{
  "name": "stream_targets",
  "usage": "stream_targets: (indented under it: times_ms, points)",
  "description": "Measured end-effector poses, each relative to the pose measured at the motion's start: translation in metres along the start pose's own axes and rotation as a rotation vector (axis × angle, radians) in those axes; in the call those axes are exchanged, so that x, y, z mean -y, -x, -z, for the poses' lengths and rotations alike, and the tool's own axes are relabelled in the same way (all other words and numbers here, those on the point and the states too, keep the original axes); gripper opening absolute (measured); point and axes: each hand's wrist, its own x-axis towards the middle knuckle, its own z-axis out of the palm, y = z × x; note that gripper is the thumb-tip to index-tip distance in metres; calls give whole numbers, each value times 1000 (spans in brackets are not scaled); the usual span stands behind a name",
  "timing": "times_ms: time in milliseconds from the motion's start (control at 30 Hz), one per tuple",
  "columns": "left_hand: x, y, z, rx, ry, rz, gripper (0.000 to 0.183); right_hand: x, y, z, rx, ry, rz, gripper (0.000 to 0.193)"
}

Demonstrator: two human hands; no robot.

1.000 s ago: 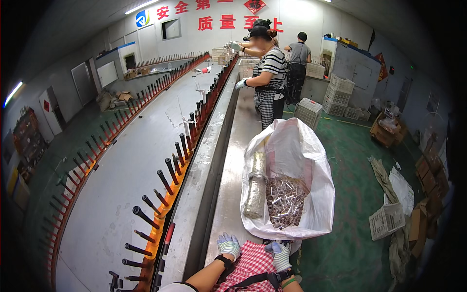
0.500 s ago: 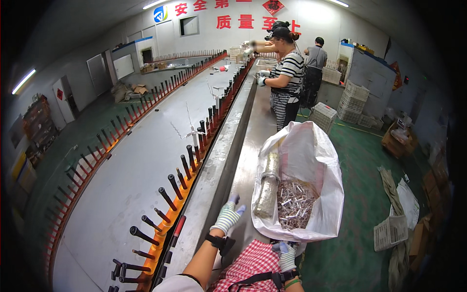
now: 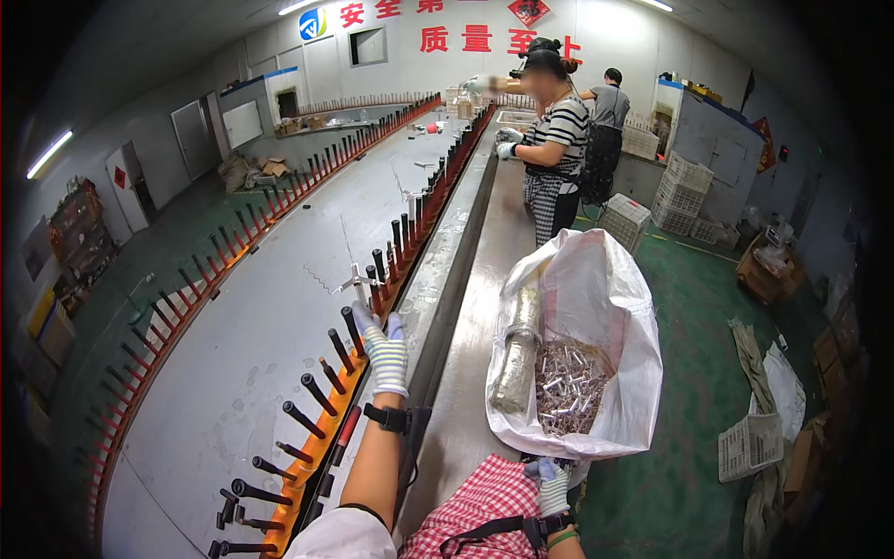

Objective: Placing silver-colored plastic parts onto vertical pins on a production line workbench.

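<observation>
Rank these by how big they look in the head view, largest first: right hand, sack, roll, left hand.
1. Sack
2. Roll
3. Left hand
4. Right hand

This ranks apparent size only; the hands' true sizes can't be compared.

Left grip (image 3: pixel 382 352): striped glove, whitish with thin grey-green bands, going kinda lavender toward the tips
Right grip (image 3: pixel 551 486): same stripy deal, bluish-purple up top
Branched piece (image 3: pixel 357 281): white
Rods (image 3: pixel 353 328): black tops, lots of them dark red lower down
Rail (image 3: pixel 300 483): bright orangey-yellow up close, redder farther off
Wrist strap (image 3: pixel 389 418): plain black
Apron (image 3: pixel 475 503): red-and-white check, super loud
Desk (image 3: pixel 470 307): silvery grey
Sack (image 3: pixel 635 373): white, pinkish patch inside
Little bits (image 3: pixel 568 387): silver mixed with brownish
Floor (image 3: pixel 689 373): green
Nearest co-worker's shirt (image 3: pixel 566 130): black-and-white stripes
Wall lettering (image 3: pixel 456 39): red on whitish
</observation>
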Motion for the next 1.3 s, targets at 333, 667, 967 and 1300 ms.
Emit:
stream_targets:
  times_ms: [333,667,967,1300]
  points:
    - [25,-26,27,-277,-282,174,43,-1,1,-2,-52,27,57,36]
    - [-14,-14,61,-369,-25,139,36,3,2,1,0,-17,50,34]
    - [-19,-1,24,-8,222,97,32,1,4,1,16,-2,35,33]
    - [27,-39,-36,-135,179,209,23,-2,4,0,14,-6,35,33]
